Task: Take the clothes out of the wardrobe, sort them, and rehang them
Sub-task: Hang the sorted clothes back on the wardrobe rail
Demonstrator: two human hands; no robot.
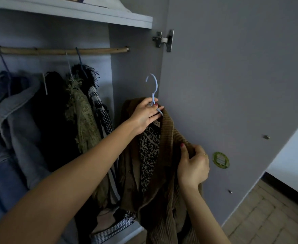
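Note:
A brown corduroy jacket (169, 173) with a leopard-print lining hangs on a pale blue hanger (153, 88), held in front of the open wardrobe, below and right of the wooden rail (56, 51). My left hand (145, 116) grips the hanger at its neck, just under the hook. My right hand (194, 164) pinches the jacket's right shoulder. Several clothes hang on the rail at the left: denim pieces (12, 120), a black garment (54, 111) and a green knit (84, 124).
The open wardrobe door (232, 85) stands close on the right, with a hinge (164, 40) and a green round vent (221, 159). A shelf (74, 13) runs above the rail. Folded checked cloth (113, 228) lies on the wardrobe floor. Tiled floor (271, 217) is at the lower right.

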